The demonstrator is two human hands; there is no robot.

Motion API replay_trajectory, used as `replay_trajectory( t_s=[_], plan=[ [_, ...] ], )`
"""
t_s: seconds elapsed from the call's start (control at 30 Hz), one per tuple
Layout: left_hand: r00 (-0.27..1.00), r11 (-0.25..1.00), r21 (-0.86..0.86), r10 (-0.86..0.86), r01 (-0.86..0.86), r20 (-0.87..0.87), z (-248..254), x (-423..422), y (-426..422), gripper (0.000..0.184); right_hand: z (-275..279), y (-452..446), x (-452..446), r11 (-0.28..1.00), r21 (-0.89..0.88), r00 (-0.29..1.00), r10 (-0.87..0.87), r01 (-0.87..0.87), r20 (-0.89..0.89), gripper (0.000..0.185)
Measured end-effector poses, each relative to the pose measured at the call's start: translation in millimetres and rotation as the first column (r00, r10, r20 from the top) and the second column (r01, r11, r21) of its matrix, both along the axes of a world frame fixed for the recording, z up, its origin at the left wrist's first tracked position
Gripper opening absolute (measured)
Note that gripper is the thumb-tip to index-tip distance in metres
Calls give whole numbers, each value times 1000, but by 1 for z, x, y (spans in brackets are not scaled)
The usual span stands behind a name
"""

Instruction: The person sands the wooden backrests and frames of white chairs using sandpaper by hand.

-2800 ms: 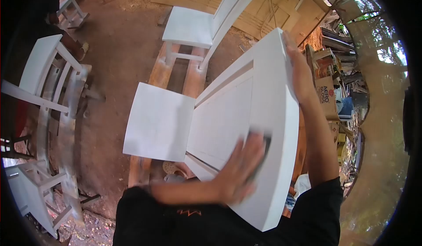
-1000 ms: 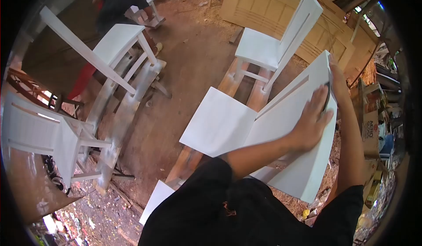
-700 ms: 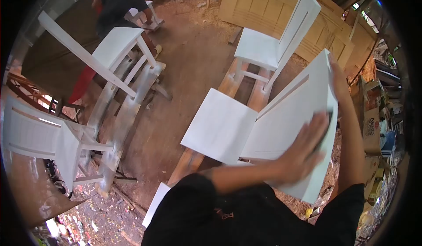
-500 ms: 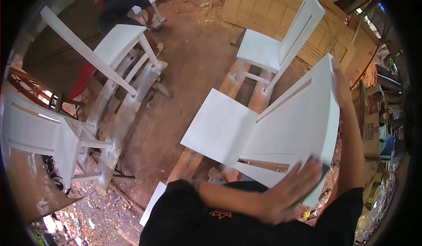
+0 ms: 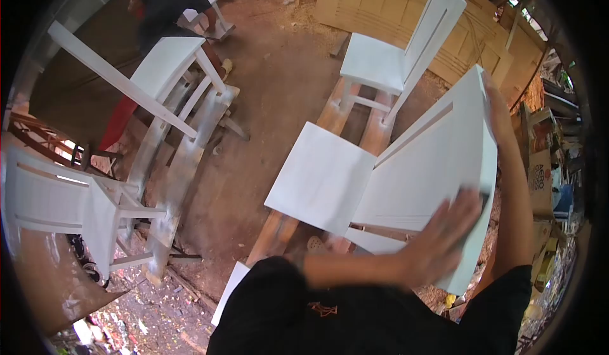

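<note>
Left grip [image 5: 444, 231]: one, blurred, flattened over a held dark pad [image 5: 482, 204], against the backrest of white wooden chair [image 5: 396, 180]. Right grip [image 5: 497, 107]: one, on backrest's right edge; closure cannot be told. Chair seat: left of both grips, above plank desk [image 5: 273, 234]. Second white chair [image 5: 375, 64]: far side. Panelled door [image 5: 374, 6]: beyond.

Single head-worn camera, looking forward and steeply down past the wearer's black shirt [image 5: 380, 323]. The left hand [image 5: 444, 234], right hand [image 5: 498, 111] and nearest white chair [image 5: 415, 174] lie close; a panelled door [image 5: 380, 6] lies farther off. Toward the dark circular rim, shapes are probably distorted.
</note>
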State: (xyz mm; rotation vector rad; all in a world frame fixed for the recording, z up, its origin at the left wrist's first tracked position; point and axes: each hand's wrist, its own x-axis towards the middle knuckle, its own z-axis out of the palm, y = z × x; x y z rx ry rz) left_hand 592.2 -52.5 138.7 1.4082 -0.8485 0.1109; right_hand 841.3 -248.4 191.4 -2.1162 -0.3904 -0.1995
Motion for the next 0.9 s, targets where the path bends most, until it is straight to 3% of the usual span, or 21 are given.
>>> replay_trajectory(
  t_s=[0.03, 0.13, 0.2, 0.23, 0.3, 0.37, 0.47, 0.5, 0.53, 0.57, 0.63, 0.73, 0.83, 0.9],
  plan=[
    [995, 998, 28, 53, -51, -82, 4, 14, -5, 82, -1, -2, 1, 998, -58, 999, 20, -17, 35, 59],
    [992, 997, 47, 73, -68, -102, 7, 3, -5, 81, 6, 11, -9, 998, 53, 1000, 23, -22, -19, 58],
    [989, 999, -25, -37, 41, 142, -8, -56, 13, 77, -4, 11, -2, 988, 157, 998, 0, 10, -65, 58],
    [983, 993, -93, -61, 78, 174, -19, -75, 16, 75, -5, 8, -2, 977, 209, 996, -15, 32, -84, 58],
    [975, 998, -9, -59, 62, 215, -24, -48, 15, 74, 12, 27, -24, 988, 137, 995, -61, 71, -78, 60],
    [993, 992, 118, 25, -38, 111, -9, 12, 4, 71, 16, 29, -27, 991, 113, 996, -59, 66, -70, 59],
    [981, 978, 121, 182, -172, -72, 6, 134, -30, 64, -2, 15, -11, 922, 387, 997, 14, 15, -71, 61],
    [970, 975, 92, 211, -200, -118, 0, 181, -45, 61, -4, 13, -8, 959, 285, 1000, 4, 5, -31, 57],
    [953, 951, -63, 300, -301, -33, -17, 234, -70, 60, -3, 10, -8, 984, 176, 1000, -22, 21, 4, 55],
    [950, 977, -21, 203, -214, -237, 1, 248, -61, 60, -2, 4, -13, 997, 61, 998, -56, 54, 30, 52],
    [939, 978, -98, 146, -184, -311, -6, 255, -63, 61, 14, 22, -32, 996, -20, 994, -88, 89, 66, 51],
    [975, 979, 25, 206, -204, -85, -20, 141, -38, 60, 17, 28, -35, 982, 158, 994, -105, 106, -14, 56],
    [999, 995, -97, -6, 10, 40, -40, -20, 0, 76, 7, 29, -23, 933, 350, 995, -63, 84, -71, 62],
    [975, 989, -138, -22, 54, 220, -44, -8, 4, 74, 16, 37, -31, 906, 413, 993, -52, 91, -106, 62]
  ],
)
